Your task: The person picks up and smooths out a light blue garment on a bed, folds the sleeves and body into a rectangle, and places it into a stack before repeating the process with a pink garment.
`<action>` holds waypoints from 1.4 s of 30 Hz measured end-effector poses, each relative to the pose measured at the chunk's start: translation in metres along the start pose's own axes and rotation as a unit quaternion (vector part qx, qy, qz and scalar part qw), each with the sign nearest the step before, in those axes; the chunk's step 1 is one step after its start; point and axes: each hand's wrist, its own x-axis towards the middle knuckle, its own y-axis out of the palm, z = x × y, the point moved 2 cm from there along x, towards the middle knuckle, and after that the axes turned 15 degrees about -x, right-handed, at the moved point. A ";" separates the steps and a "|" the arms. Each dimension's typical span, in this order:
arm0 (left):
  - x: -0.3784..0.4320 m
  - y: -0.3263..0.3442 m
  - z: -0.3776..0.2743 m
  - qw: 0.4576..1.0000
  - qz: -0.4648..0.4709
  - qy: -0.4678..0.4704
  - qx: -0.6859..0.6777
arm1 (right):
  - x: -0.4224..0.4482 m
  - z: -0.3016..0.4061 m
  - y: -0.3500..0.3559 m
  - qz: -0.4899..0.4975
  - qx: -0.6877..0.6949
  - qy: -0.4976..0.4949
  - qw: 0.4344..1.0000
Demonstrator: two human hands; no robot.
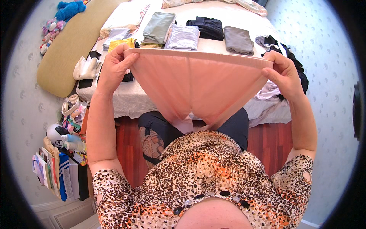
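A pair of pink pants (190, 81) is stretched wide between my two hands, its elastic waistband running nearly level across the view. My left hand (118, 64) pinches one end of the waistband between thumb and fingers. At the opposite end, my right hand (281, 71) grips the band the same way. The cloth narrows downward towards my lap, where the legs of the garment fall out of clear sight. Behind the band, a folded white garment (183, 38) and a folded grey garment (238, 40) lie on the bed (211, 45).
More folded clothes, among them a black garment (207, 27), a grey-green one (159, 27) and a yellow one (121, 44), sit on the bed. A loose dark clothes pile (294, 63) lies at right. Books (48, 169) and bottles (74, 142) crowd the left side, below a padded headboard (63, 63).
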 end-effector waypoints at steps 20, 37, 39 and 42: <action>-0.117 0.309 0.002 0.858 0.414 0.246 -0.178 | -0.001 -0.096 -0.013 -0.398 0.149 -0.003 0.905; -0.093 0.276 0.008 0.878 0.421 0.206 -0.092 | -0.016 -0.106 -0.035 -0.463 0.117 0.005 0.878; -0.077 0.230 0.011 0.925 0.328 0.189 -0.033 | -0.025 -0.102 -0.041 -0.448 -0.048 0.015 0.892; -0.054 0.167 0.021 0.964 0.157 0.150 0.151 | -0.060 -0.097 -0.067 -0.366 -0.281 0.008 0.887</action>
